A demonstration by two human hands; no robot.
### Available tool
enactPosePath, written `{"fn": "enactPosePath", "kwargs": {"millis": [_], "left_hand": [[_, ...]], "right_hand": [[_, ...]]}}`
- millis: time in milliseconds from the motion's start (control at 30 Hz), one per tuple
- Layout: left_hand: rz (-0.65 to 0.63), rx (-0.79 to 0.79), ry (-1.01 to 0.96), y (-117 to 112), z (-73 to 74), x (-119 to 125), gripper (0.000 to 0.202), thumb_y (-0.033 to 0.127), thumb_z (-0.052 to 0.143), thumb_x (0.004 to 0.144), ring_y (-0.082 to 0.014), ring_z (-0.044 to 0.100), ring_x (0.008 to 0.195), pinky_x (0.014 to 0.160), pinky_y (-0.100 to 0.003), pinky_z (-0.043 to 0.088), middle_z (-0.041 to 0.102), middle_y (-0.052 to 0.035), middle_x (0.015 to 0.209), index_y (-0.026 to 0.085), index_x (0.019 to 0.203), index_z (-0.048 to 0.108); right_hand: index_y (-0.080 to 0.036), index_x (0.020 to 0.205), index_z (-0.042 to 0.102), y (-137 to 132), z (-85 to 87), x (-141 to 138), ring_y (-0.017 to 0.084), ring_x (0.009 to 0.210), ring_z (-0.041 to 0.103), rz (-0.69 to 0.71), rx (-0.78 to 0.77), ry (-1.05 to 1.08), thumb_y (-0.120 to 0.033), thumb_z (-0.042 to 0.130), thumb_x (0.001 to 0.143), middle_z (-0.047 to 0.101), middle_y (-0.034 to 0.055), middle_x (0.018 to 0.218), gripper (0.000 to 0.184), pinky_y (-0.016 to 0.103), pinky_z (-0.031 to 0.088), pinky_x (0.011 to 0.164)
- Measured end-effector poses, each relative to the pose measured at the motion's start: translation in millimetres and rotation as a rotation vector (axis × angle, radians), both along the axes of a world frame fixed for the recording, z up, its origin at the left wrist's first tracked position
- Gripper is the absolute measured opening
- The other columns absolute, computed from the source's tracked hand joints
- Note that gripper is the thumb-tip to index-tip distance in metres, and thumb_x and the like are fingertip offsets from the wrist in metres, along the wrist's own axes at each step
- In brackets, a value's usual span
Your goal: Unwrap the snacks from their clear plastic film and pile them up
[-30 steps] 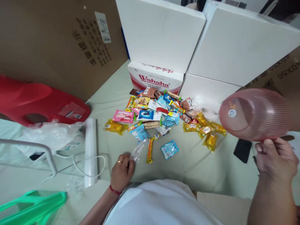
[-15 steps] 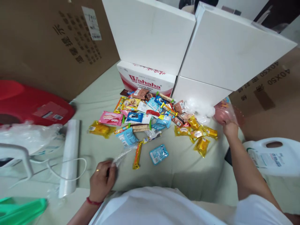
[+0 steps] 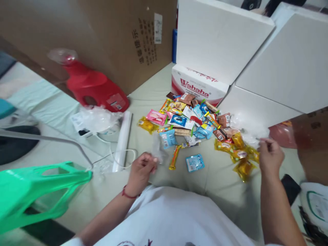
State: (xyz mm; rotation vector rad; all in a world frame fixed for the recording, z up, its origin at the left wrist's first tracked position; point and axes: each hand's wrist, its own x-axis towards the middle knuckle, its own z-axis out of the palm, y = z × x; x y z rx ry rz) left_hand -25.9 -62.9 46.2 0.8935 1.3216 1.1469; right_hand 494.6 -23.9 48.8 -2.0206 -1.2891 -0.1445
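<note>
My left hand point(image 3: 143, 167) is closed on a small clear plastic bag point(image 3: 157, 148), which stands up from the fingertips. Right of that bag lie an orange-and-yellow wrapped bar point(image 3: 175, 158) and a light blue packet point(image 3: 195, 163). My right hand point(image 3: 271, 155) has its fingertips pinched together beside a heap of clear plastic bags point(image 3: 252, 130); what is between them is too small to make out. Yellow-wrapped snacks point(image 3: 243, 169) lie just left of it. A mixed pile of snacks, with a pink packet point(image 3: 156, 117) at its left, spreads across the cloth between my hands.
A Wahaha carton point(image 3: 200, 85) and white panels point(image 3: 220, 41) stand behind the pile. To the left are a red jug point(image 3: 97, 85), a white roll point(image 3: 123, 143), a looped cable and a green plastic bag point(image 3: 46, 191). A dark phone-like object point(image 3: 290, 189) and a white jug point(image 3: 315, 201) lie right.
The view has swung left. My right hand has left the reddish bag by the carton and come nearer the yellow snacks. My left hand has raised the clear bag upright.
</note>
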Motion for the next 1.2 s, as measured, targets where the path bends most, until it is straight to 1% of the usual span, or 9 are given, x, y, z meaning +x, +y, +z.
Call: {"fn": "enactPosePath", "kwargs": {"millis": [100,167,267,400,633,767,933,1100,1200], "left_hand": [[-0.096,-0.004,-0.157,13.8,2.9,23.9,0.049,0.056,0.082,0.076,-0.0069,0.040,0.042,0.047,-0.021,0.029,0.054,0.0060,0.048,0.021,0.069,0.048],[-0.122,0.009,-0.235,22.9,3.9,32.4,0.049,0.054,0.083,0.076,-0.0069,0.041,0.043,0.047,-0.021,0.029,0.054,0.0058,0.050,0.021,0.068,0.048],[-0.071,0.042,-0.300,33.6,6.9,30.5,0.045,0.049,0.082,0.077,-0.0075,0.046,0.047,0.049,-0.022,0.034,0.057,0.0048,0.054,0.020,0.067,0.049],[0.060,0.025,-0.337,35.0,8.5,7.4,0.044,0.045,0.083,0.074,-0.0075,0.044,0.048,0.049,-0.022,0.032,0.055,0.0052,0.056,0.020,0.066,0.047],[0.093,0.157,-0.180,-9.3,3.6,-35.7,0.038,0.038,0.087,0.073,-0.0128,0.056,0.081,0.069,-0.024,0.045,0.061,-0.0016,0.089,0.017,0.064,0.058],[0.004,0.077,-0.366,-24.4,5.7,-37.7,0.035,0.039,0.088,0.075,-0.0112,0.057,0.077,0.067,-0.024,0.048,0.066,-0.0036,0.099,0.016,0.069,0.063],[-0.048,0.001,-0.558,-11.9,3.6,-21.6,0.035,0.035,0.090,0.074,-0.0137,0.065,0.084,0.077,-0.028,0.057,0.069,-0.0032,0.101,0.016,0.072,0.061],[-0.177,0.084,-0.502,5.0,-13.9,8.7,0.039,0.038,0.092,0.070,-0.0179,0.066,0.090,0.082,-0.033,0.054,0.070,-0.0064,0.105,0.016,0.067,0.060],[-0.354,0.233,-0.265,7.3,-23.1,29.5,0.037,0.039,0.093,0.070,-0.0242,0.064,0.105,0.095,-0.038,0.050,0.070,-0.0106,0.110,0.018,0.062,0.063]], "right_hand": [[-0.027,0.106,0.074,-56.2,-16.3,-114.7,0.025,0.091,0.071,0.611,-0.166,0.119,-0.040,0.055,0.100,0.075,0.0098,0.100,0.024,0.040,0.058,0.080],[-0.028,0.116,0.074,-82.0,-30.1,-183.4,0.024,0.103,0.069,0.978,-0.274,0.108,-0.033,0.053,0.102,0.074,0.0092,0.112,0.025,0.040,0.058,0.088],[-0.027,0.135,0.067,-90.0,-52.0,-255.9,0.031,0.124,0.060,1.163,-0.363,-0.012,-0.038,0.062,0.100,0.067,0.0130,0.135,0.038,0.051,0.052,0.104],[-0.030,0.149,0.058,-53.8,-70.9,-299.3,0.036,0.130,0.050,1.104,-0.398,-0.181,-0.052,0.070,0.093,0.058,0.0152,0.145,0.061,0.056,0.043,0.108],[-0.028,0.142,0.066,60.0,-70.5,-305.0,0.030,0.113,0.047,0.733,-0.429,-0.200,-0.030,0.051,0.104,0.056,0.0153,0.127,0.041,0.044,0.042,0.097],[-0.017,0.138,0.069,97.3,-57.9,-303.4,0.030,0.110,0.049,0.703,-0.452,-0.110,-0.024,0.053,0.100,0.059,0.0185,0.121,0.042,0.045,0.041,0.101],[-0.021,0.123,0.075,57.8,-32.9,-290.5,0.028,0.114,0.061,0.898,-0.332,0.271,-0.036,0.054,0.099,0.070,0.0133,0.122,0.035,0.046,0.046,0.106],[-0.025,0.106,0.074,-29.5,-16.0,-290.1,0.026,0.097,0.066,0.616,-0.303,0.966,-0.065,0.061,0.093,0.072,0.0088,0.105,0.044,0.038,0.060,0.075],[-0.025,0.107,0.072,-56.5,-19.6,-302.1,0.023,0.086,0.066,0.518,-0.374,1.318,-0.064,0.076,0.081,0.071,0.0065,0.097,0.047,0.034,0.059,0.066]]}}
